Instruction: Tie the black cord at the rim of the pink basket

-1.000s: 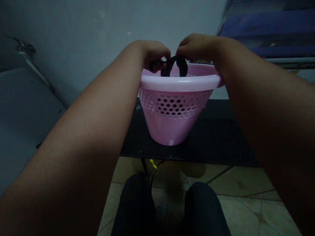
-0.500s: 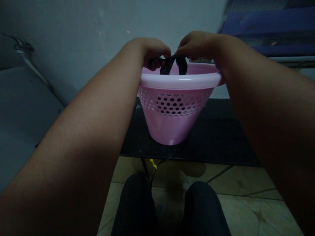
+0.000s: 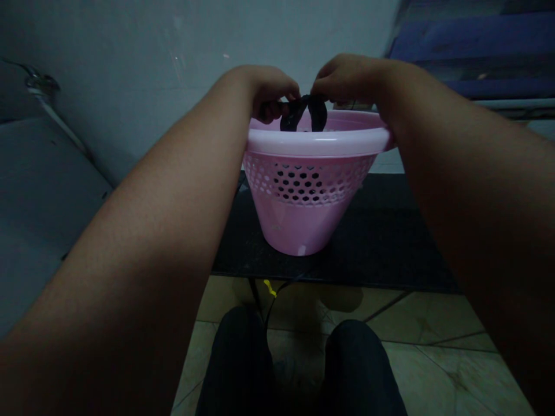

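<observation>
My left hand and my right hand are close together above the far rim of a pink perforated plastic basket. Both pinch a black cloth, which hangs in a short loop just inside the basket. Its ends are partly hidden by my fingers. The basket stands upright, and dark shapes show through its holes. My forearms reach in from both lower corners.
The basket stands on a black tabletop. Below are a tiled floor, my knees in dark trousers and a thin cable with a yellow tag. A grey wall rises behind, with blue fabric at upper right.
The black cloth has bunched slightly between my hands and sits a little higher at the rim. My hands have barely moved.
</observation>
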A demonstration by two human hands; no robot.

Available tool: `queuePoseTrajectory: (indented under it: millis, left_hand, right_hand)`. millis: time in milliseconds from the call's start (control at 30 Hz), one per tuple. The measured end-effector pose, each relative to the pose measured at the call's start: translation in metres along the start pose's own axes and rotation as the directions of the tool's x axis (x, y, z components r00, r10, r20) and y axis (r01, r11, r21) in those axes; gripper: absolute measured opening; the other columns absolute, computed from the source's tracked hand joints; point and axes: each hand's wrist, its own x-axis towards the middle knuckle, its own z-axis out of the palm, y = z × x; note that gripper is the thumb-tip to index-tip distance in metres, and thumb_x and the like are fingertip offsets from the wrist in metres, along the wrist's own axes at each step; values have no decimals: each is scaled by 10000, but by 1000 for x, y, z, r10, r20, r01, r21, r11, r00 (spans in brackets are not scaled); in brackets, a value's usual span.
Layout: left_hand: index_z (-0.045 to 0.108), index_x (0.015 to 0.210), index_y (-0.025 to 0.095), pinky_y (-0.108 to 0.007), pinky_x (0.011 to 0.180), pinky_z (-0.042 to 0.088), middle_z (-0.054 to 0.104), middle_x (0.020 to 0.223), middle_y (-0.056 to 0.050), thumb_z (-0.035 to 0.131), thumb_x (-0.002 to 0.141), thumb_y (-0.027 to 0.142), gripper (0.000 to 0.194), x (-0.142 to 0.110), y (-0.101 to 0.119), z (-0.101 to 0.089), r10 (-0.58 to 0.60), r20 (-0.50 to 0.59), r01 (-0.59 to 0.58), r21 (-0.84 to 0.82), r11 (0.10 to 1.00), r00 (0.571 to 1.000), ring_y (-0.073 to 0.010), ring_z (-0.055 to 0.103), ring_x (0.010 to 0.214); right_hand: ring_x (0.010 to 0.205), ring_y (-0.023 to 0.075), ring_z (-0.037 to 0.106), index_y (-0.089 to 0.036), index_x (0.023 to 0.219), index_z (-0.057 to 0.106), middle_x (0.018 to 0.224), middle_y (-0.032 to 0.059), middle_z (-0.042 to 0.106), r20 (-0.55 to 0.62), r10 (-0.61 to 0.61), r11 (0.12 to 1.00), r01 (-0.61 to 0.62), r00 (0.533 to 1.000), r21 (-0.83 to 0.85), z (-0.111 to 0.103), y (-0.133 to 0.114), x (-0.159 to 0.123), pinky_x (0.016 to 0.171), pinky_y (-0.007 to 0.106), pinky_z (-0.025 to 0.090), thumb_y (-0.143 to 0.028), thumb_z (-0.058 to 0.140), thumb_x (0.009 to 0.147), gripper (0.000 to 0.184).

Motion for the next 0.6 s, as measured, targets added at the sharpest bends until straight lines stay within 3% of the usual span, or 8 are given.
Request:
queuePoseTrajectory:
  millis: [167,233,300,400,600]
  left_hand:
    - [530,752,96,-380,1074,307,420,707,-8,532,898,181,170,1,0,-2,4,3,-4,9,1000,1000,-164,552,1093]
    - [528,751,99,-381,1081,298,421,704,-6,536,898,183,169,1,0,-2,2,0,-2,7,1000,1000,-166,550,1109]
    - [528,755,101,-386,1086,291,425,703,-7,542,897,186,166,1,0,-2,-5,-4,5,8,1000,1000,-175,544,1133]
    - [535,764,103,-396,1088,292,429,702,-7,540,896,191,159,1,0,-2,-1,-5,1,9,1000,1000,-188,538,1153]
    - [532,764,91,-401,1075,314,447,732,-11,548,890,190,161,-1,0,-1,-12,-39,13,26,1000,999,-193,532,1158]
  right_hand:
    - [828,167,539,-378,762,587,747,16,620,-9,-25,1000,25,1000,8,1,2,3,626,269,365,-353,427,799,166]
    - [794,150,533,-367,861,614,845,13,636,-7,-24,1000,24,1000,-11,1,3,5,610,253,375,-342,427,835,191]
    - [790,142,540,-278,1004,642,964,39,635,7,-35,999,36,999,-24,0,3,5,628,245,394,-326,442,861,250]
    - [826,172,565,-108,1147,626,1036,110,606,27,-63,998,63,998,-18,-2,1,3,715,292,436,-270,455,892,347]
    - [893,210,581,-86,1160,630,991,118,592,19,-63,998,63,998,7,-3,-1,-1,828,383,469,-233,449,917,337]
